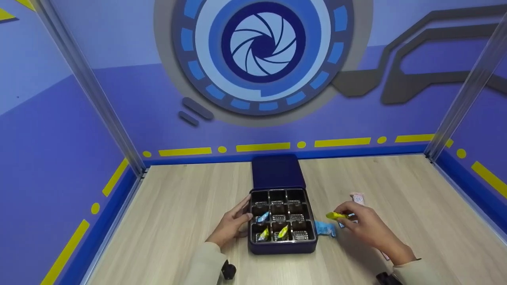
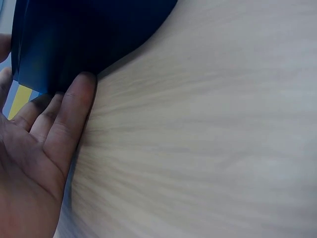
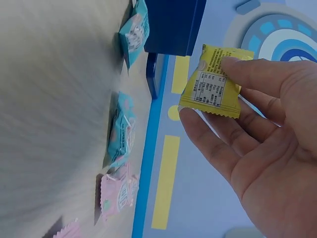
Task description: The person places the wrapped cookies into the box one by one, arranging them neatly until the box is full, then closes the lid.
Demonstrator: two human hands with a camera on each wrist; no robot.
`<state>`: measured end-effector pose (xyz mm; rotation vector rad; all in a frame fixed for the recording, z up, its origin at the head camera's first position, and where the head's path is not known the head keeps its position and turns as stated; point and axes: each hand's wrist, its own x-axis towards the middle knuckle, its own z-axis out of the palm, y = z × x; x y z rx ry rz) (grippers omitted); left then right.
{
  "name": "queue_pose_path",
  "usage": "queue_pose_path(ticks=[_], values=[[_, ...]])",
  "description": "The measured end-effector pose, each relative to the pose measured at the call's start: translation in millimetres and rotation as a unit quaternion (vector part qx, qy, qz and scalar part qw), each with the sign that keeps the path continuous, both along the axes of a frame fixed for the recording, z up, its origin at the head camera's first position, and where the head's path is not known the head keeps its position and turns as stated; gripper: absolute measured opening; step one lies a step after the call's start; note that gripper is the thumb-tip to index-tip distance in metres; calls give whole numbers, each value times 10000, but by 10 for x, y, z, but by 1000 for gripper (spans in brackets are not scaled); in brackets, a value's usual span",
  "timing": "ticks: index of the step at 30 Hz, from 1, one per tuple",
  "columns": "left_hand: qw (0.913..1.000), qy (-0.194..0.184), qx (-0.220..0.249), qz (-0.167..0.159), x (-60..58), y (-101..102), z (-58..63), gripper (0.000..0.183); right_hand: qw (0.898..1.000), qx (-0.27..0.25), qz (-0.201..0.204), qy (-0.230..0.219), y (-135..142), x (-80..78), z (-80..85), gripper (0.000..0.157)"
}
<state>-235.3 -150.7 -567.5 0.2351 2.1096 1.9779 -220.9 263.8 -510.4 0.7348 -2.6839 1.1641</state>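
A dark blue box (image 1: 282, 248) has a black divided tray inside, three rows of three compartments. One blue-wrapped candy (image 1: 262, 217) lies in the middle row's left compartment. Yellow-wrapped candies stand tilted in the front left (image 1: 264, 235) and front middle (image 1: 283, 232) compartments. My left hand (image 1: 229, 227) rests against the box's left side, thumb at the rim and fingers fairly straight along the wall. To the right of the box, my right hand (image 1: 368, 227) pinches a yellow-wrapped candy (image 3: 210, 82) between thumb and fingers, raised above the table, its printed side showing in the right wrist view.
The box's lid (image 1: 277, 172) is folded back toward the rear wall. Blue-wrapped candies (image 3: 121, 131) and pink-wrapped candies (image 3: 116, 193) lie on the wooden table (image 1: 190, 198) at the right, one blue candy (image 1: 325, 228) right beside the box. Printed panels (image 1: 119, 99) enclose the table.
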Motion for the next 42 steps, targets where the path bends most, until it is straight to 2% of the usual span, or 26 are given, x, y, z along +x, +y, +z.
queue_pose_path(ticks=[15, 23, 33, 38, 42], values=[[9989, -216, 416, -74, -2, 10, 25, 67, 9978, -120, 479, 445, -169, 3, 36, 21], [9991, -316, 297, 27, -8, 16, 16, 68, 9968, -14, 760, 245, -261, 6, 93, 20], [9994, -231, 237, 15, -21, 13, 0, 67, 9907, -124, 1285, 440, -379, 7, 140, 23], [9993, -234, 280, -9, -8, 6, 3, 67, 9889, 59, 1467, 240, -443, 13, 165, 24], [9999, -34, 93, -66, 4, -1, 7, 67, 9865, 245, 1612, 140, -492, 9, 186, 23]])
